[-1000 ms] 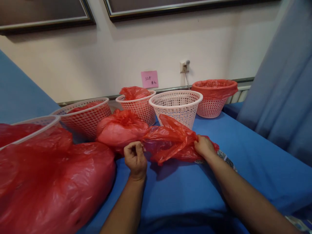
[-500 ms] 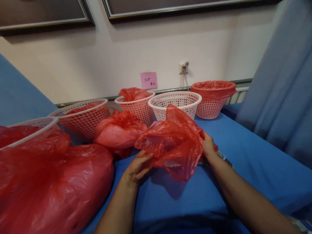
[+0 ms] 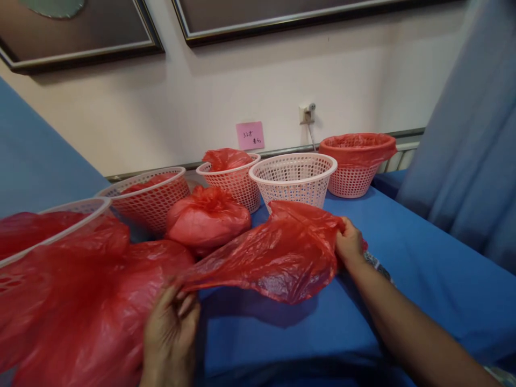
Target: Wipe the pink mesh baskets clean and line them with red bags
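Note:
I hold a thin red plastic bag (image 3: 278,252) stretched between both hands above the blue tabletop (image 3: 423,269). My left hand (image 3: 171,330) pinches one corner of it low at the near left, beside a big stuffed red bag (image 3: 80,306). My right hand (image 3: 350,244) grips the opposite edge at the right, fingers closed on the plastic. Just behind the stretched bag stands an empty pale pink mesh basket (image 3: 293,177). A tied, filled red bag (image 3: 207,220) lies left of that basket.
More mesh baskets line the wall: one lined with a red bag (image 3: 357,158) at the right, one holding a red bundle (image 3: 231,174), two more (image 3: 151,193) at the left. A pink note (image 3: 250,134) and a socket hang on the wall. A blue curtain (image 3: 475,134) hangs at right.
The bag was bunched up between my hands half a second ago. My left hand has pulled its corner down and to the left, spreading the bag out. My right hand stayed in place.

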`<state>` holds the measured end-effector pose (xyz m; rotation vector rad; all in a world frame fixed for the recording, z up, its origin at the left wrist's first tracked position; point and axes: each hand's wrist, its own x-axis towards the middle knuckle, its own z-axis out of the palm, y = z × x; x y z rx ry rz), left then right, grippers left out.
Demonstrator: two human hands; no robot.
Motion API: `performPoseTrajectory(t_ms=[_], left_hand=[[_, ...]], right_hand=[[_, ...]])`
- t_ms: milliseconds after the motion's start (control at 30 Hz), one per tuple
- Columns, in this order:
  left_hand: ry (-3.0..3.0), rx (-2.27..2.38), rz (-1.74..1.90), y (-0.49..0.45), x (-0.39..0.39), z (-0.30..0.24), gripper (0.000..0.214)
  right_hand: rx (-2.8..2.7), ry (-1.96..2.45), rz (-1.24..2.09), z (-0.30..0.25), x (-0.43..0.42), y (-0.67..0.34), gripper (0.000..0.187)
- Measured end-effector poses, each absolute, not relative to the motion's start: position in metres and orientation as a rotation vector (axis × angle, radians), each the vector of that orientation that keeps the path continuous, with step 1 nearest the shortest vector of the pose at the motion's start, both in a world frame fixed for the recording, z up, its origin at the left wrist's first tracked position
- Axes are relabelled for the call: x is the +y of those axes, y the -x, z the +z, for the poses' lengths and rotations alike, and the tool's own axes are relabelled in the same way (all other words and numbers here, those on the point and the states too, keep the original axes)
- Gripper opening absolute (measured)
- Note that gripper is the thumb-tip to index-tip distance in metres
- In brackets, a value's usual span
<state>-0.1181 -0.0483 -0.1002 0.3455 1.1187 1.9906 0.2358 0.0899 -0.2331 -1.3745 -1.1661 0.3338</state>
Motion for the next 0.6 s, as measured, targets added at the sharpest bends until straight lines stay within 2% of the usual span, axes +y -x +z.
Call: performPoseTrajectory(t_ms=[100, 167, 200, 267, 300, 367, 400, 467, 600], left_hand=[[-0.502, 1.177, 2.286, 0.104, -0.078, -0.091, 0.022], [-0.925, 1.297, 2.416, 0.086, -0.093, -0.096, 0.021], [-1.254, 1.349, 2.37, 0.076, -0.097, -0.103, 0.021], [-2.052, 1.346, 1.954, 0.054, -0.097, -0.121, 0.035], [-2.35, 1.349, 1.702, 0.044, -0.094, -0.131, 0.051], [-2.717, 1.343, 1.28, 0.027, -0.081, -0.15, 0.082], [-2.796, 1.357, 1.178, 0.021, -0.073, -0.157, 0.083], [-2.82, 1.387, 1.158, 0.018, -0.058, -0.162, 0.069], [-2.408, 1.504, 1.618, 0.038, -0.041, -0.142, 0.028]], right_hand=[[-1.221, 1.448, 0.296, -0.229, 0.088, -0.235, 0.016], [-1.248, 1.485, 0.276, -0.225, 0.086, -0.234, 0.016], [-1.256, 1.494, 0.272, -0.224, 0.085, -0.233, 0.017], [-1.271, 1.5, 0.271, -0.222, 0.083, -0.231, 0.02], [-1.279, 1.496, 0.271, -0.221, 0.082, -0.23, 0.022], [-1.297, 1.472, 0.272, -0.22, 0.081, -0.229, 0.025], [-1.306, 1.454, 0.274, -0.219, 0.08, -0.229, 0.026], [-1.322, 1.415, 0.281, -0.217, 0.079, -0.229, 0.026], [-1.342, 1.311, 0.272, -0.213, 0.078, -0.227, 0.025]])
